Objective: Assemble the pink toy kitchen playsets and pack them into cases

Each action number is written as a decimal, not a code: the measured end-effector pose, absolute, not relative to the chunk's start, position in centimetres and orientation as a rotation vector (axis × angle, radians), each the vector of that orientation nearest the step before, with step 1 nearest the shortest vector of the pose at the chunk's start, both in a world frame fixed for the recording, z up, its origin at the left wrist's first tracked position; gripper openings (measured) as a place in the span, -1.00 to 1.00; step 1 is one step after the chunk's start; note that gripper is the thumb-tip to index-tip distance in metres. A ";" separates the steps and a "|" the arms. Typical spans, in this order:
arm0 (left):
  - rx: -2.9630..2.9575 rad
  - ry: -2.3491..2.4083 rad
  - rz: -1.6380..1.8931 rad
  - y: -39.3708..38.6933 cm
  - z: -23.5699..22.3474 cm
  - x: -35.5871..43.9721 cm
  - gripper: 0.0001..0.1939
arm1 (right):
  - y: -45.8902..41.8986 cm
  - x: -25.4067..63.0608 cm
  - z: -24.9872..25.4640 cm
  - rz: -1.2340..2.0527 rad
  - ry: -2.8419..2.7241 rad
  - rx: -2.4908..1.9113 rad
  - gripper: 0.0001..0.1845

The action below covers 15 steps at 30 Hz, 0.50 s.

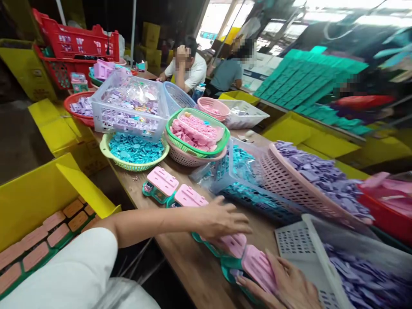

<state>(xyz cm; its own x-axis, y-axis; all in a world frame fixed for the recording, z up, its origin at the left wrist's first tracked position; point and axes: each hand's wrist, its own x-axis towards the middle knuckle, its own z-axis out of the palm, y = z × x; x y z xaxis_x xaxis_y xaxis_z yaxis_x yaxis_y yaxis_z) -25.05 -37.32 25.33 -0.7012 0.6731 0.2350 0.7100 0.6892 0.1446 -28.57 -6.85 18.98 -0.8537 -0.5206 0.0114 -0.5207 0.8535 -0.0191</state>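
Note:
A row of small plastic cases with pink tops and green bases runs along the wooden table; the far one (163, 180) has its pink top fully in sight. Over the middle of the row is my left hand (222, 219), fingers stretched and apart, partly covering the cases below. My right hand (289, 281) grips the nearest pink-topped case (259, 267), thumb on the near side and fingers along the far side. Another pink-topped case (236, 244) lies between my hands, touching that one.
Across the table stand baskets: turquoise discs (137, 148), pink parts (196, 128), turquoise pieces (240, 159) and purple pieces (318, 171). A white basket (299, 240) sits beside my right hand. An open yellow carton (35, 184) holding cases is at left. Two people sit beyond.

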 end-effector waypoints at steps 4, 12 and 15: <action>-0.665 -2.784 -0.432 -47.8 30.0 -22.9 -0.50 | -7.1 -28.5 23.1 0.200 -3.085 0.846 -0.21; 0.663 -3.186 0.076 -67.2 26.7 -20.5 -0.47 | -17.9 -27.4 29.0 0.398 -3.150 1.332 -0.38; 0.546 -3.187 -0.183 -68.2 25.3 -20.3 -0.60 | -25.5 -28.4 30.8 0.392 -2.982 1.643 -0.50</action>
<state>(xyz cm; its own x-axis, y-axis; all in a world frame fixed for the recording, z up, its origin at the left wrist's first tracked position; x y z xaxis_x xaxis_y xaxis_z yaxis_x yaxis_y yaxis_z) -20.27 -68.20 25.34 -0.9386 -0.3254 -0.1146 -0.3364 0.9369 0.0947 -28.39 -25.51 30.81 -0.5092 -0.8496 -0.1376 -0.7852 0.5241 -0.3298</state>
